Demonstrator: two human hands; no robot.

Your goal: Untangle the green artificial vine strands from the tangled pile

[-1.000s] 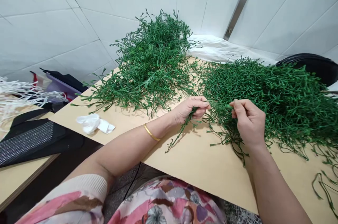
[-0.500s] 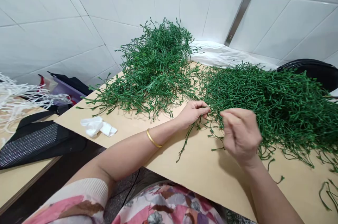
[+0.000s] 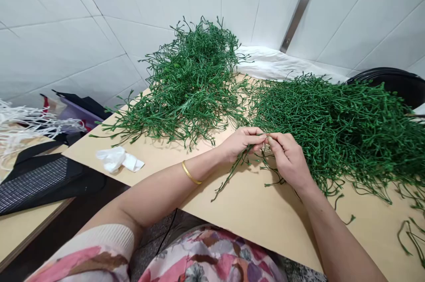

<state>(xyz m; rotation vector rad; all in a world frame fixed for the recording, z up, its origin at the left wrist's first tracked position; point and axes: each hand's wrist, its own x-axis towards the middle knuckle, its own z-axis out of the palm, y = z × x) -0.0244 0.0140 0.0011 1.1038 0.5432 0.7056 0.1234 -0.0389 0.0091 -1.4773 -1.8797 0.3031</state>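
Note:
My left hand (image 3: 244,144), with a gold bracelet on its wrist, pinches a thin green stem (image 3: 227,178) that hangs down toward the table's front edge. Its fingertips meet those of my right hand (image 3: 287,156), which is closed in a pinch at the stem's upper end; the part between the fingers is too small to make out. Behind my left hand rises a tall heap of green stems (image 3: 195,74). A wider heap of green stems (image 3: 332,118) lies behind and to the right of my right hand.
On the wooden table (image 3: 212,215) lies a crumpled white tissue (image 3: 119,159). White strands (image 3: 29,122) and black fabric (image 3: 40,180) are at the left. Black round items (image 3: 392,80) stand at the back right, near a white plastic sheet (image 3: 265,63) along the tiled wall.
My right hand has moved left and its fingertips now touch those of my left hand. My left hand still pinches the stem. The view has shifted slightly.

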